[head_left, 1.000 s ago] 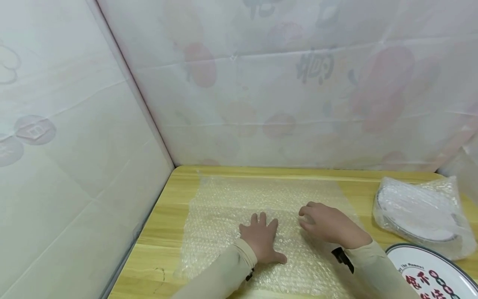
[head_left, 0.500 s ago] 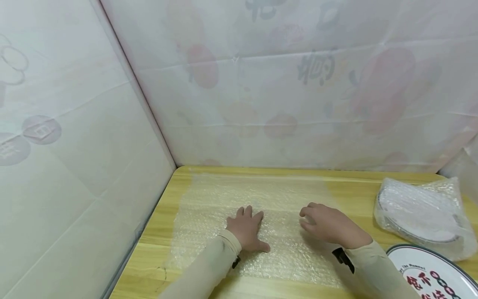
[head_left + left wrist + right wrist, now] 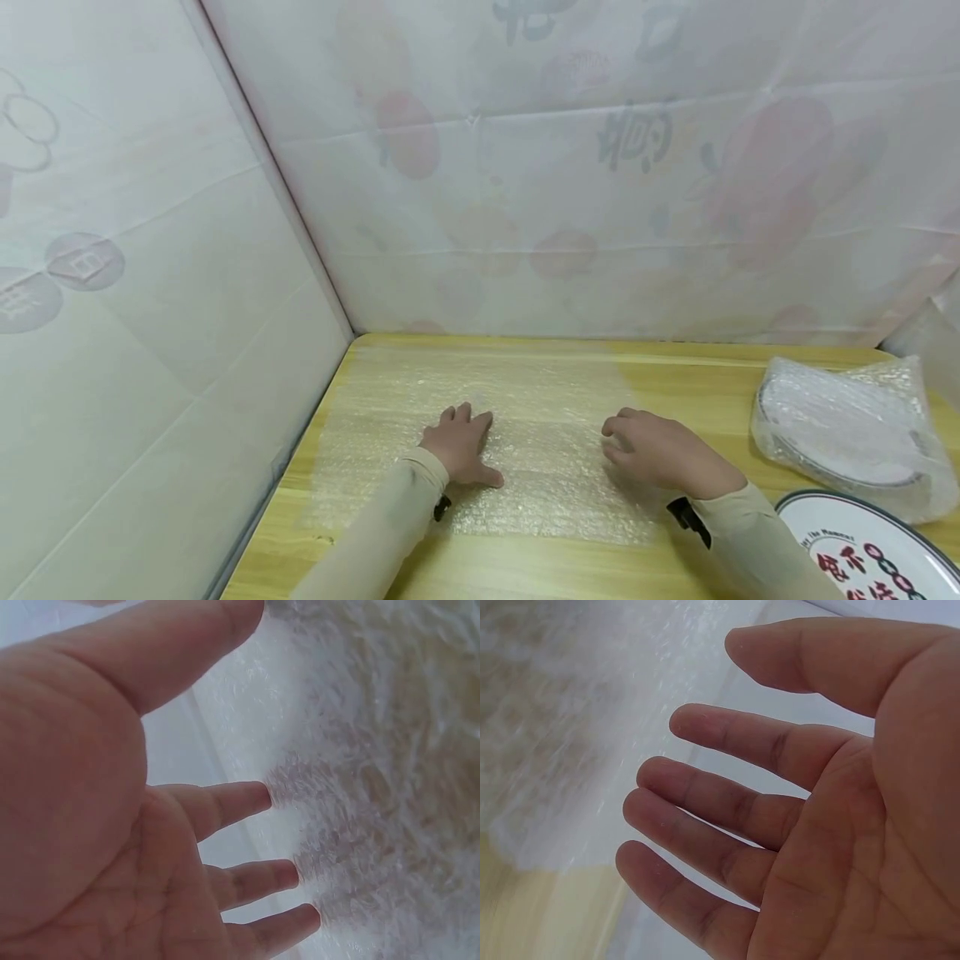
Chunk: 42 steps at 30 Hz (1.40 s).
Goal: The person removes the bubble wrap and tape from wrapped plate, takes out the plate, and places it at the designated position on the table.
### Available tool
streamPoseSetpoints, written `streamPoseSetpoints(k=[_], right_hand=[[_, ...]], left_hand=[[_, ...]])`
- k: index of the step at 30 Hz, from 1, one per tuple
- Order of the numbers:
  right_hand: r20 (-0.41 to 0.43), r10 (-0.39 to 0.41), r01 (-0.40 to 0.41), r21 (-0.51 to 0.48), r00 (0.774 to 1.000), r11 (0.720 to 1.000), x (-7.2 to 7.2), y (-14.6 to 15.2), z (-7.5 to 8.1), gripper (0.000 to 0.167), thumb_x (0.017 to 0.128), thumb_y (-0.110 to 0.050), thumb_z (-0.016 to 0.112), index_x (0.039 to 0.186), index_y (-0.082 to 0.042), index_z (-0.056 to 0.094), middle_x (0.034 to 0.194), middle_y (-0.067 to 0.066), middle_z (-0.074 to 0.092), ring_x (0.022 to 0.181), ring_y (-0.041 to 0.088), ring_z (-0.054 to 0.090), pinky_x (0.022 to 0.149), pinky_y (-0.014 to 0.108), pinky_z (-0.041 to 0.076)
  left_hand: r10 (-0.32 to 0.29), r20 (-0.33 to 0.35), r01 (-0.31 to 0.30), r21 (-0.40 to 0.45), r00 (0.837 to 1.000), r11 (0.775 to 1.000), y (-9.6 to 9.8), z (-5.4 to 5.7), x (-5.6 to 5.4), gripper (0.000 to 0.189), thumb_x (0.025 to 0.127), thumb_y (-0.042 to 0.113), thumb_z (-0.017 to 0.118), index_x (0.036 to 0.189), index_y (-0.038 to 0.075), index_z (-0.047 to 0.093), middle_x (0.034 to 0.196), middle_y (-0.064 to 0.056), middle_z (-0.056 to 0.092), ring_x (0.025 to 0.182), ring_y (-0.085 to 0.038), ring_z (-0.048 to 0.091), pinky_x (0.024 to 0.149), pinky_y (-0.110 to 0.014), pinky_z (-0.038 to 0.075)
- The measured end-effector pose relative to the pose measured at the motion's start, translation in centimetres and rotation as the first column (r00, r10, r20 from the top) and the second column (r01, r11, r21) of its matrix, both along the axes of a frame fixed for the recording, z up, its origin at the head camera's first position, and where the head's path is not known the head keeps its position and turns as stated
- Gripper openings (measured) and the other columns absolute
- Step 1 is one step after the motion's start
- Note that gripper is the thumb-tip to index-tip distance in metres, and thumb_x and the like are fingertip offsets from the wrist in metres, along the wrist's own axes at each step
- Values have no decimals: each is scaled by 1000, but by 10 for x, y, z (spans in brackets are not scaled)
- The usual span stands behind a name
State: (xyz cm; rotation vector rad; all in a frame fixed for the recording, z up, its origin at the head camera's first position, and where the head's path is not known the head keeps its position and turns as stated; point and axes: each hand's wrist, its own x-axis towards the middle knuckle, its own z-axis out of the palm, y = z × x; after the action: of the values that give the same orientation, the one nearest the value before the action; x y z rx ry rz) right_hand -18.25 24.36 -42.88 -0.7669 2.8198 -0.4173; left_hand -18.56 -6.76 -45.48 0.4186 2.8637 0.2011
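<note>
Two hands. Left hand [image 3: 459, 448] spread, fingertips touching one bubble-wrap sheet [image 3: 543, 504], flat on wood-grain table [image 3: 570, 571]; left-wrist view shows only thumb and three fingers. Right hand [image 3: 667, 454] loosely bent, holding nothing, at sheet's right part; contact unclear. Farther right: one bubble-wrapped bundle [image 3: 836, 429], dish count inside unclear; one printed plate [image 3: 862, 546], cut off at corner.

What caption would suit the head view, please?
Left hand touching bubble wrap, right hand above it, printed plate nearby.
</note>
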Motion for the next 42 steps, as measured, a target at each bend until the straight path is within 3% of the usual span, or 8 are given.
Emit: streamPoseSetpoints(k=[9, 16, 20, 25, 28, 35, 42], right_hand=[[-3, -9, 9, 0, 1000, 1000, 1, 1, -2, 26, 104, -25, 59, 119, -8, 72, 114, 3, 67, 96, 21, 66, 83, 47, 58], [-24, -9, 9, -4, 1000, 1000, 0, 3, -11, 26, 103, -27, 60, 118, -9, 72, 114, 2, 67, 99, 22, 66, 86, 48, 58], [-40, -5, 5, 2, 999, 1000, 1, 2, -15, 25, 103, -26, 60, 118, -10, 72, 112, 2, 67, 99, 22, 66, 86, 47, 58], [-47, 4, -5, -10, 999, 1000, 5, -3, -14, 24, 102, -26, 62, 117, -10, 72, 113, 2, 67, 100, 23, 66, 86, 47, 58], [-48, 15, -16, -18, 999, 1000, 9, -7, -13, 26, 101, -26, 64, 118, -9, 72, 114, 4, 67, 101, 24, 67, 86, 47, 59], [-33, 27, -28, -32, 999, 999, 14, -15, -13, 21, 101, -23, 63, 115, -10, 72, 112, 1, 66, 97, 21, 64, 83, 46, 58], [-23, 45, -45, -9, 999, 999, 17, -17, -14, 16, 100, -22, 64, 111, -13, 72, 104, -4, 63, 87, 13, 60, 75, 40, 57]], left_hand=[[-15, 47, 14, 31, 999, 999, -16, 3, -9, 100, 78, 59, 85, 158, 17, 42, 164, -18, 34, 149, -44, 32, 108, -66, 43], [-35, 75, 30, 73, 997, 997, -19, 9, -9, 99, 80, 55, 84, 159, 15, 40, 165, -21, 30, 150, -45, 30, 114, -64, 38], [-56, 29, 54, 85, 998, 995, -17, 13, -7, 95, 84, 55, 81, 159, 13, 39, 164, -23, 32, 149, -46, 33, 116, -62, 37], [-53, -102, 65, 117, 993, 991, -10, 18, -2, 88, 88, 51, 78, 156, 8, 42, 158, -25, 41, 144, -46, 41, 113, -61, 41], [-53, -124, 70, 133, 991, 989, -7, 18, 2, 88, 86, 51, 79, 155, 8, 44, 156, -24, 43, 142, -46, 43, 111, -61, 43], [-34, -31, 38, 140, 999, 989, -6, 12, 9, 93, 80, 53, 85, 154, 13, 46, 158, -24, 40, 145, -49, 37, 106, -71, 42], [-36, -16, 38, 112, 999, 993, -6, 6, 11, 88, 74, 50, 90, 144, 10, 55, 143, -20, 50, 135, -45, 46, 89, -56, 58]])
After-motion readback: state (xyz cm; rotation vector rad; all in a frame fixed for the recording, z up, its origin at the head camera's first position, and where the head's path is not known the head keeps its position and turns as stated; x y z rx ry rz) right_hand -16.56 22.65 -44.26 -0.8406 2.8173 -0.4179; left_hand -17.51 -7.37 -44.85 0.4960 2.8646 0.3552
